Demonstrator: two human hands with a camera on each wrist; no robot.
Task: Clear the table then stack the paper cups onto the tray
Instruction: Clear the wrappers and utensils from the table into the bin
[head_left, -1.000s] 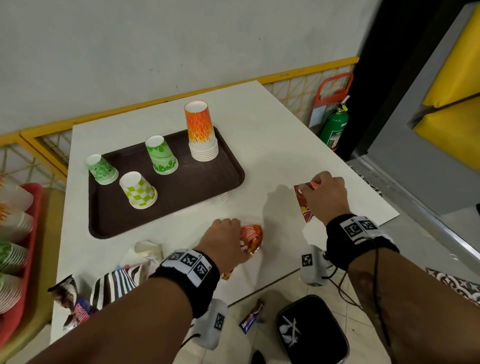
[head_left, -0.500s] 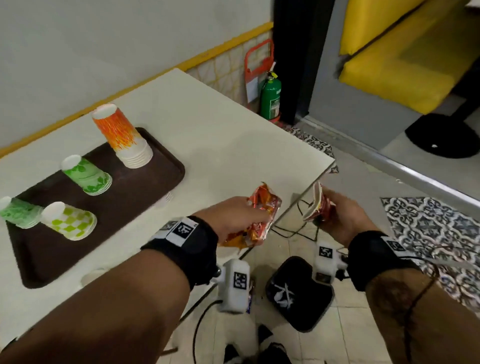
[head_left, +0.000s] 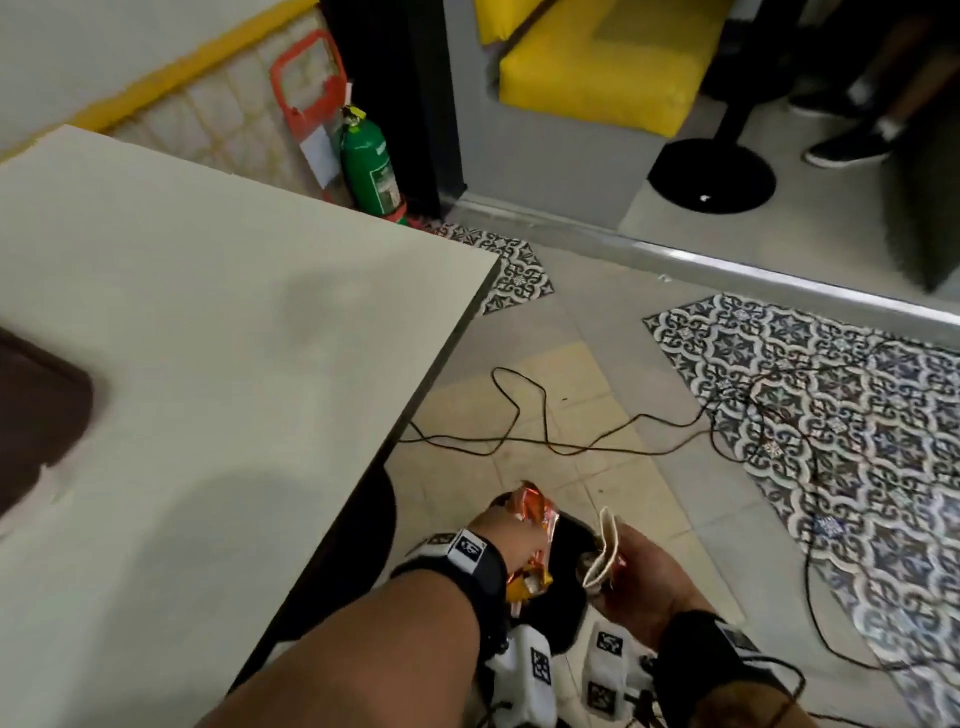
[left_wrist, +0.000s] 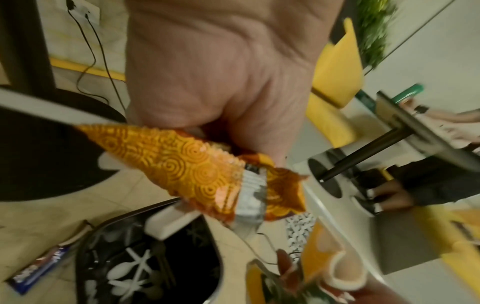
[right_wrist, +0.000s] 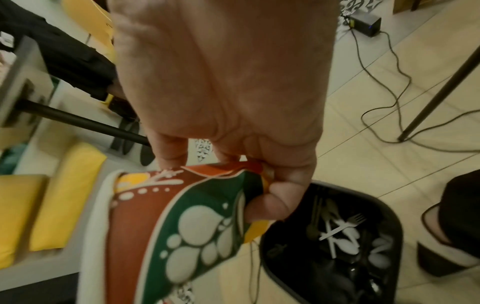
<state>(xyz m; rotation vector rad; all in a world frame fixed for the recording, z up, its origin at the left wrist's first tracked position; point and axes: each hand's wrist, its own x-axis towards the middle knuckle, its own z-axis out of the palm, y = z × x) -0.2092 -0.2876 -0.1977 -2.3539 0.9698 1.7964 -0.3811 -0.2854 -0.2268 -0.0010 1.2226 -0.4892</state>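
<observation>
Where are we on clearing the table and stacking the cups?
Mid-clearing. The left hand grips an orange snack wrapper and the right hand grips a flattened paper cup, both over the black bin, which already holds plastic cutlery. Only a corner of the tray shows, so cup stacking can't be judged.

Crumpled orange wrapper (left_wrist: 197, 176) and flattened red-green paper cup (right_wrist: 182, 230) held above black bin (right_wrist: 337, 257); tray (head_left: 36, 415) corner on table (head_left: 234, 364).
</observation>
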